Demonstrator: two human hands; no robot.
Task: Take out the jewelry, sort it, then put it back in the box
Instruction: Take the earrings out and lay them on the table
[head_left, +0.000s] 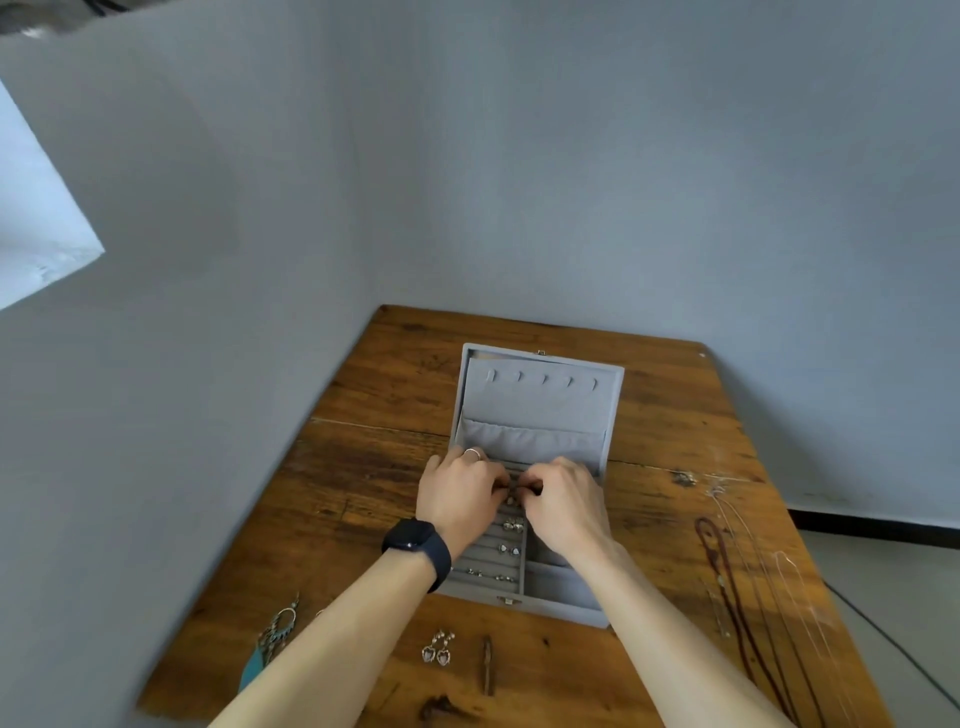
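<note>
A grey velvet jewelry box (540, 410) lies open on the wooden table (395, 384), lid tilted back. Its left part has ring slots holding several small rings and studs (511, 526). My left hand (460, 493), with a ring and a black watch, and my right hand (563, 501) meet over the upper ring slots. Both have curled fingertips pinching a small piece of jewelry (511, 487) between them; what it is stays too small to tell. A pair of heart drop earrings (439, 649) lies in front of the box.
A teal feather earring (270, 644) lies at the front left. Several long necklaces (743, 587), one dark red, stretch along the right side. A small silver piece (684, 478) sits right of the box. Grey walls close in behind and left of the table.
</note>
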